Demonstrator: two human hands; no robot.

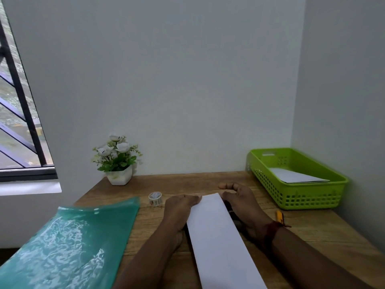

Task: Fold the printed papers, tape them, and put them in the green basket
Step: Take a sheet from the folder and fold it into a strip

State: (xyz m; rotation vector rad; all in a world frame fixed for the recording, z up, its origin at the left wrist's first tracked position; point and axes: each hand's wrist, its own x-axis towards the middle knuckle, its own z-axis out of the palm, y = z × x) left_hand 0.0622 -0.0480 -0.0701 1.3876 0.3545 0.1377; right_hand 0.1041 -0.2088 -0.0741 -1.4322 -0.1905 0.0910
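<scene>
A wooden table (312, 230) in a room corner, seen from above the person's arms.

At near left, a glossy green plastic folder (73, 243) overhangs the table edge. Beyond it, by the far wall, is a small pot of white flowers (119, 176). A tape roll (155, 198) stands just left of the hands.

In the middle lies a long folded paper (216, 236), running from the near edge away from the viewer. The left hand (181, 203) curls its fingers onto the paper's far left corner and appears to pinch it. The right hand (241, 197) rests by the far right corner with its fingers spread and loose.

A yellow tool (279, 216) lies beyond the right wrist. The green basket (312, 200) at far right already holds a folded sheet (295, 176).

Risks: the fold may spring open if either hand lifts to fetch the tape. Reaching left could also knock the roll so that it rolls away.
</scene>
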